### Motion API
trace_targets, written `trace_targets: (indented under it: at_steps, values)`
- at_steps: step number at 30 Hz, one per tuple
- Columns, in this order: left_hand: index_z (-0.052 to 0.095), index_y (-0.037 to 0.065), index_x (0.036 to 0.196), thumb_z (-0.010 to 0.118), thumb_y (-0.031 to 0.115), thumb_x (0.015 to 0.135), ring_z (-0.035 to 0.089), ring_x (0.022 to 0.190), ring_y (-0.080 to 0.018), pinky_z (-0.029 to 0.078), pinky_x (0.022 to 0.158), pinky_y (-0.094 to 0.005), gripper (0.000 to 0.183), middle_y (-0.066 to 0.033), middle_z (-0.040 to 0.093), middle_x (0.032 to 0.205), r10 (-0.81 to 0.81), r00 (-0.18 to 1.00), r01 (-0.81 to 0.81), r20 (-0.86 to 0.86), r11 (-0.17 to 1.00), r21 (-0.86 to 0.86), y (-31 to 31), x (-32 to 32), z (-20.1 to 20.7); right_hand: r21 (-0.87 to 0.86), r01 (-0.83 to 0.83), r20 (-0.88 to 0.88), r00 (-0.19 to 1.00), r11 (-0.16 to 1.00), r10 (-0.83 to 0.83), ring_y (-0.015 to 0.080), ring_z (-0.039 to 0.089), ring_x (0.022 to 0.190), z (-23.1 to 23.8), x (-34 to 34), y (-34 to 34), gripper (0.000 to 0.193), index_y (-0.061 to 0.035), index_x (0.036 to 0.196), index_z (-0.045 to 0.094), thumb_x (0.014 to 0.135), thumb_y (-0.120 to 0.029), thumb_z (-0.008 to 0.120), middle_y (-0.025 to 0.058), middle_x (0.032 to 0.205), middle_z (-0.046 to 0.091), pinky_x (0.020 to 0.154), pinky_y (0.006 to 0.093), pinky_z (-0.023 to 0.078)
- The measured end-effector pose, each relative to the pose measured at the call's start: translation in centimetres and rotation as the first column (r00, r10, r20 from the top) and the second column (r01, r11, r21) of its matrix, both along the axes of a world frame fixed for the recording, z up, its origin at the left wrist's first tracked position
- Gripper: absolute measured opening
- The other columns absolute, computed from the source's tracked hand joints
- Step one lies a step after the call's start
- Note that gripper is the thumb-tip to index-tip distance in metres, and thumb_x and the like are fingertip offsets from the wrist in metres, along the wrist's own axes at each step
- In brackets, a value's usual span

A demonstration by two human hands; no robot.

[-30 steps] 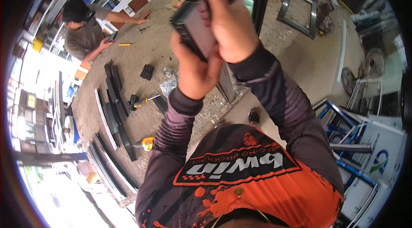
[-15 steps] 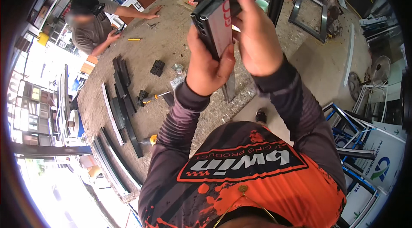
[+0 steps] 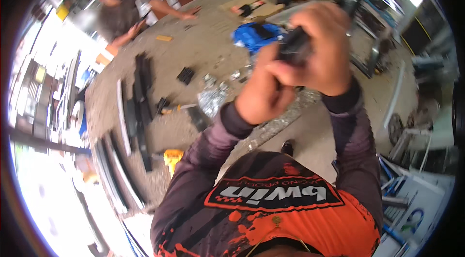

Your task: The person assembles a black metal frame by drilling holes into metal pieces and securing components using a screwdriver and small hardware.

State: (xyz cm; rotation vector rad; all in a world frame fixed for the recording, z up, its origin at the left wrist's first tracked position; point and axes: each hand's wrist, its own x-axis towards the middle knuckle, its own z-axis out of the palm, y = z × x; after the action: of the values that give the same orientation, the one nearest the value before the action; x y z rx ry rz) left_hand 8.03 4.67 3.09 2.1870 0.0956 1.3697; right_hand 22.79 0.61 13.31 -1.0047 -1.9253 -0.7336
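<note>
Black and silver long strips (image 3: 110, 179) are what I see first at the left, from my remote place, lying on the sandy-coloured table (image 3: 104, 97). Beyond them a co-worker (image 3: 116, 15) leans over the far edge. Next come a pale strip (image 3: 124, 116) and a group of black strips (image 3: 139, 107), side by side. After these I find a screwdriver (image 3: 168, 110), a yellow power tool (image 3: 172, 159) partly behind the left sleeve, a small black block (image 3: 185, 76) and a shiny clear bag (image 3: 213, 99). A blue cloth-like thing (image 3: 254, 38) lies farther back.

In the middle, above the table, the left hand (image 3: 264, 90) is curled around the lower part of a dark piece (image 3: 294, 46). The right hand (image 3: 327, 46) closes over its other side, and both hands touch. The blur hides the exact finger contacts. At the right, a dark frame (image 3: 361, 66) lies apart.

I judge the work to be partway: the dark piece is already lifted and firmly held, but I cannot tell whether something is joined to it. The strips and the block lie loose, and both tools lie free of the hands.
</note>
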Motion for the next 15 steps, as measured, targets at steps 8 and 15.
trace_targets:
  at_steps: [8,15]
  values:
    - [0.027,-0.003,0.141,0.060,-0.007,0.067,0.047,0.103,-0.0441,0.044,0.090,-0.0441,0.081,-0.0270,0.043,0.119,-0.043,0.994,0.039,0.098,0.998,0.041,-1.3,0.5,1.5,-0.049,-0.056,-0.019,0.998,0.997,0.055,0.0262,0.061,0.082,0.6,0.3,-1.5,0.069,-0.0019,0.103,0.061,0.066,-0.058,0.078,0.0096,0.091,0.064,0.080,0.0372,0.048]
    - [0.031,-0.001,0.138,0.062,-0.004,0.070,0.051,0.100,-0.0411,0.048,0.079,-0.0419,0.074,-0.0231,0.046,0.115,-0.002,0.984,-0.004,0.177,0.999,0.036,-1.4,0.4,0.9,-0.135,-0.031,0.232,0.971,0.990,0.062,0.0276,0.059,0.083,2.5,1.1,-1.4,0.060,-0.0018,0.096,0.058,0.064,-0.046,0.082,0.0119,0.092,0.061,0.078,0.0352,0.048]
